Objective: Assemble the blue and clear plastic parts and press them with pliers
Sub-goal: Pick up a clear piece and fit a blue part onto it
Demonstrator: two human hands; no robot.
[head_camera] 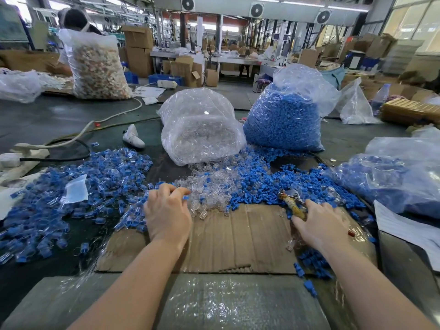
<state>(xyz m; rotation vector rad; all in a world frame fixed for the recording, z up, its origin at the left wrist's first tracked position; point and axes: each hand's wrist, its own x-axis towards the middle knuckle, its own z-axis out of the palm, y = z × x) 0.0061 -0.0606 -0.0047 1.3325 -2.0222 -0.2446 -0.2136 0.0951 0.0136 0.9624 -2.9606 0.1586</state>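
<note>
Left hand [167,214] reaches into the clear parts [209,191] just beyond the cardboard [238,234], fingertips curled, pinching something small; which part I cannot tell. Right hand [321,225] grips the pliers [291,202] by the handles at the cardboard's far right edge, nose among the blue parts [257,184].

Risks, as I judge them: loose parts slide easily, so a bad pinch drops the piece back into the pile; a blue and clear pair seated crooked could crack under the pliers; a fingertip near the nose could get nipped.

Beyond the cardboard: clear bag [202,127] of clear parts, mouth spilling toward it; right of that, blue bag [285,115] full of blue parts. Left of the cardboard, a spread of assembled pieces [71,182].
</note>
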